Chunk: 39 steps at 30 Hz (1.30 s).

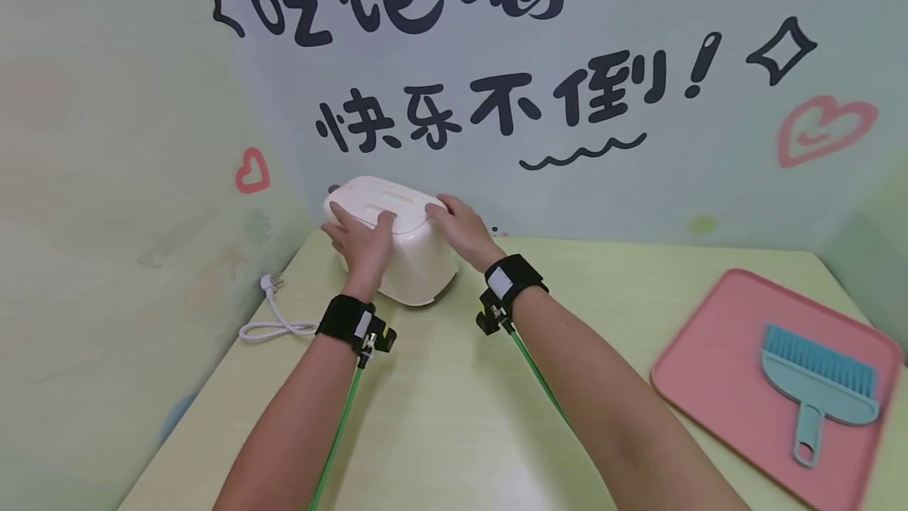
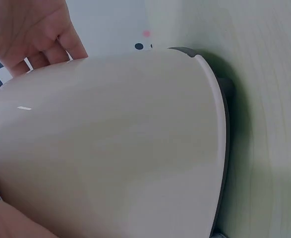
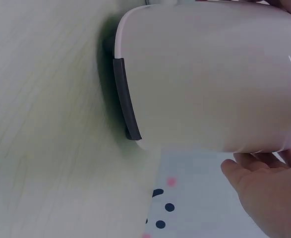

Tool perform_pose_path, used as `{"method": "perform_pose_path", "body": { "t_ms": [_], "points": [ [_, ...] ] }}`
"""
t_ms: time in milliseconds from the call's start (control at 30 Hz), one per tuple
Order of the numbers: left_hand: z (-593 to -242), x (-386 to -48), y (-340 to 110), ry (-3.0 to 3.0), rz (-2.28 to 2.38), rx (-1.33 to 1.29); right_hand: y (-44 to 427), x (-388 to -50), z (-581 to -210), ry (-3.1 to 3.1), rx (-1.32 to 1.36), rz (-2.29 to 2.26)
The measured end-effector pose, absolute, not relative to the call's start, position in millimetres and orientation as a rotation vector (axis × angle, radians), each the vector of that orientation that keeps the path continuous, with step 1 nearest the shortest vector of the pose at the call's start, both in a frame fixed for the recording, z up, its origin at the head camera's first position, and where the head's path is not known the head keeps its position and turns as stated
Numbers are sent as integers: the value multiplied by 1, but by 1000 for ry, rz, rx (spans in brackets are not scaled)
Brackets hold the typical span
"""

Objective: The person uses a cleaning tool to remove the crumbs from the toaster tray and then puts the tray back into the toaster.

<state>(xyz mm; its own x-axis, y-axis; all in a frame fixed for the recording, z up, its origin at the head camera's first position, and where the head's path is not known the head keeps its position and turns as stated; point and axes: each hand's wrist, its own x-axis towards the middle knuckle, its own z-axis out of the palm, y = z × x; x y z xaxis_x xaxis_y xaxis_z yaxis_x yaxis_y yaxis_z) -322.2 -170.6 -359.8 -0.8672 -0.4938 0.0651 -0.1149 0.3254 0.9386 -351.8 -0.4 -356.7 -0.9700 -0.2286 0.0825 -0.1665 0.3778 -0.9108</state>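
Note:
A white, rounded toaster [image 1: 414, 266] with long slots in its top stands at the back left of the table, close to the wall. My left hand [image 1: 363, 249] holds its left part, the thumb along the top edge. At the other end my right hand [image 1: 464, 231] grips it, thumb on top and fingers round the far side. In the left wrist view the toaster's smooth wall [image 2: 115, 134] fills the middle. A dark strip [image 3: 126, 99] runs along its base in the right wrist view. Some fingertips are hidden behind the body.
A white power cord with a plug [image 1: 269, 284] lies left of the toaster, by the table's left edge. On the right sits a pink tray [image 1: 716, 361] with a blue brush [image 1: 816, 385] on it. Walls border the table at the back and the left.

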Motion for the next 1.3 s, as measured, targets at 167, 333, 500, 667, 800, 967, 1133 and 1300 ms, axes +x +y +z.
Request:
{"method": "perform_pose_path", "body": {
  "t_ms": [167,333,500,667,800,967,1133,1300],
  "points": [
    [-361,-322,-173,-2289,-1572,530,-4,-350,-359,2547,-377,-1723],
    [-360,-317,-180,-2335,-1608,519,-10,-348,-360,2521,-393,-1730],
    [-359,-312,-184,-2379,-1687,472,-15,-348,-363,2514,-375,-1741],
    [-361,-311,-183,-2401,-1730,436,-15,-349,-370,2463,-319,-1805],
    [-362,-311,-181,-2382,-1738,406,-13,-349,-372,2374,-296,-1866],
    [-362,-311,-180,-2355,-1743,396,-11,-346,-371,2343,-320,-1874],
    [-362,-311,-179,-2367,-1760,375,-9,-342,-372,2373,-319,-1870],
    [-362,-311,-176,-2411,-1756,330,-2,-333,-373,2412,-315,-1872]
  ]
}}
